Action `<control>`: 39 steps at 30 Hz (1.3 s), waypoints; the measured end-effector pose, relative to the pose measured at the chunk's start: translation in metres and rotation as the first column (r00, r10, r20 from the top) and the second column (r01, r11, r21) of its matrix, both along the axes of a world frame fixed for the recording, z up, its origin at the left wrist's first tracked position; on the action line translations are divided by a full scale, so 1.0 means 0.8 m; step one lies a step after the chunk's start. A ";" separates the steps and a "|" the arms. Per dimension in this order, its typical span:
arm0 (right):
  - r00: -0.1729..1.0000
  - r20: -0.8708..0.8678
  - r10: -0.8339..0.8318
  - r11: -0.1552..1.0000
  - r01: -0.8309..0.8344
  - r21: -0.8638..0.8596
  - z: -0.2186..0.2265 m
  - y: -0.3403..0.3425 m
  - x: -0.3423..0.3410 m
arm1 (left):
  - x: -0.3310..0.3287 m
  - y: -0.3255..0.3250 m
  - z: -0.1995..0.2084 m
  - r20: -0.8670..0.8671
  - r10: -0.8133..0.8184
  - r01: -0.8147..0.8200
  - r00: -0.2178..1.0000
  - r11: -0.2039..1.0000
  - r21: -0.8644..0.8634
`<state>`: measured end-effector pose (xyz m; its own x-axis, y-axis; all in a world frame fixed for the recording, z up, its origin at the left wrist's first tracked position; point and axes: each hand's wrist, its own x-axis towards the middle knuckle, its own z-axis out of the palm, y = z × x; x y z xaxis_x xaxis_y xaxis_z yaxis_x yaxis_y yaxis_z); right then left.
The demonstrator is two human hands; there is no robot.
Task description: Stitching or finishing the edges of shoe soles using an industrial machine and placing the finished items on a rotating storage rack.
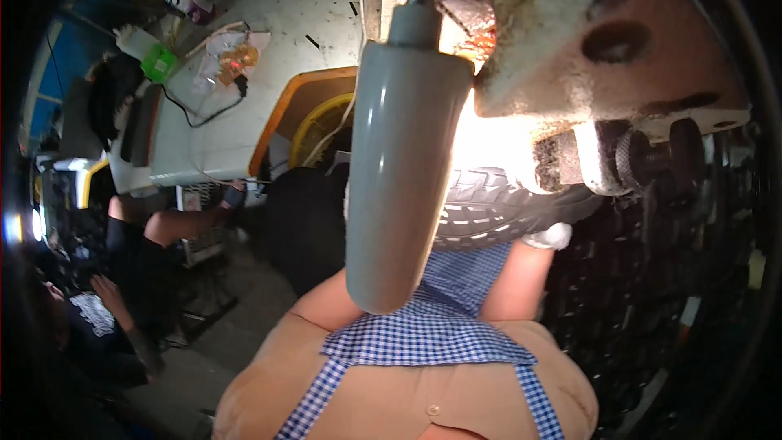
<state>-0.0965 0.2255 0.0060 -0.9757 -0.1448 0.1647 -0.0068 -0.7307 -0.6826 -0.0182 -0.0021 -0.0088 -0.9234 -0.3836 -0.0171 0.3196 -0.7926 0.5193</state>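
A dark grey shoe lies under the machine head with its treaded sole turned up, in bright light. My right hand shows only as a bit of white glove against the shoe's near right edge. It holds the shoe from below, its fingers hidden behind the sole. My left forearm reaches forward behind a large grey tapered cylinder hung from a threaded rod, which hides my left hand. To the right of the light are the machine's worn pale housing and a knurled knob.
A white worktable with an orange-edged cutout stands at the left, bearing a green container, a plastic bag and a black cable. Below the cutout is a yellow ring. Another person sits at far left.
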 end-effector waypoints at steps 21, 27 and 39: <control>0.909 -0.316 0.271 0.665 0.060 0.744 -0.024 -0.148 0.052 | -0.036 -0.187 0.005 0.199 -0.028 0.083 0.980 0.958 -0.276; 0.866 0.225 0.447 0.566 -0.468 0.679 0.055 -0.071 0.015 | -0.025 -0.132 0.040 0.073 -0.139 0.154 0.988 0.787 -0.597; 0.688 -0.713 -0.139 0.268 0.719 0.642 0.078 -0.013 0.020 | -0.019 -0.009 0.034 0.258 -0.436 0.503 0.862 0.677 -0.537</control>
<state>-0.0807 0.2155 0.0687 -0.7583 -0.0600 0.6492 -0.5993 0.4563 -0.6578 -0.0333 -0.0093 0.0183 -0.9901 0.1325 -0.0462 -0.0924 -0.3682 0.9251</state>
